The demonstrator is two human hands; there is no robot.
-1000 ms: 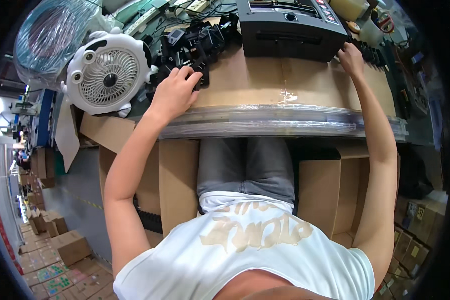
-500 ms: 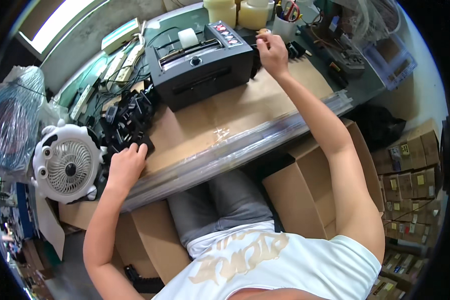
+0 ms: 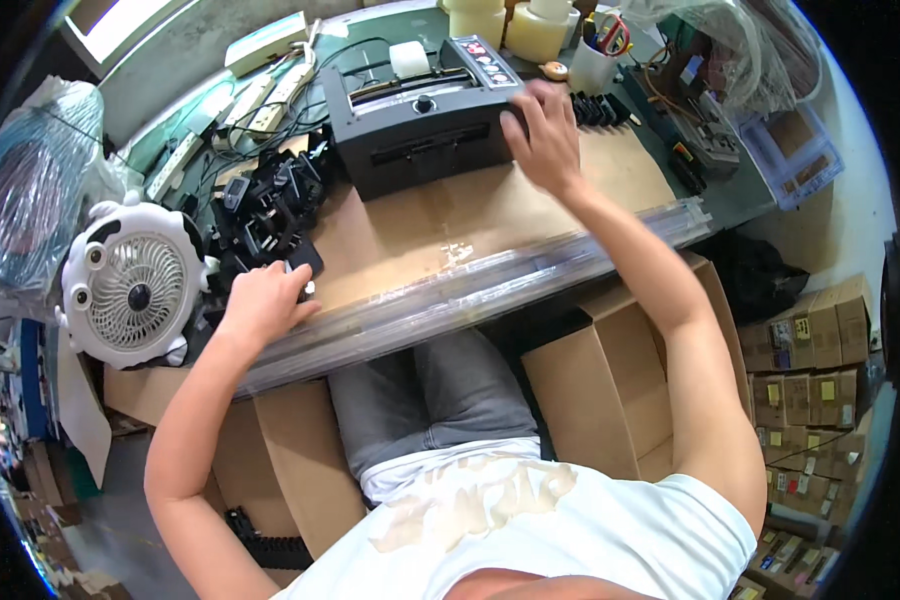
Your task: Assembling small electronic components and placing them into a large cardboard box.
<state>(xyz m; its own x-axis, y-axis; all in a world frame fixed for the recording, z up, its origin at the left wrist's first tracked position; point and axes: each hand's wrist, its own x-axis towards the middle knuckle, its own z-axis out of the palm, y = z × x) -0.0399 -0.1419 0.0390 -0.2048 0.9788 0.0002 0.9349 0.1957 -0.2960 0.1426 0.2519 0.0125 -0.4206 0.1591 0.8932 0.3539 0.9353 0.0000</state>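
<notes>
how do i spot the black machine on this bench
Find the brown cardboard sheet on the workbench. At its far side, beside the right hand, is the black machine. Unlike the black parts heaped to its left, it is one boxy body with a round knob and white roll.

A bright window (image 3: pixel 118 25) is located at the upper left, adjoining a grey wall (image 3: pixel 185 68) behind the green worktop (image 3: pixel 735 201). A white wall (image 3: pixel 855 180) stands at the right, near stacked cardboard boxes (image 3: pixel 820 318). Grey floor (image 3: pixel 132 485) is visible at the lower left.
</notes>
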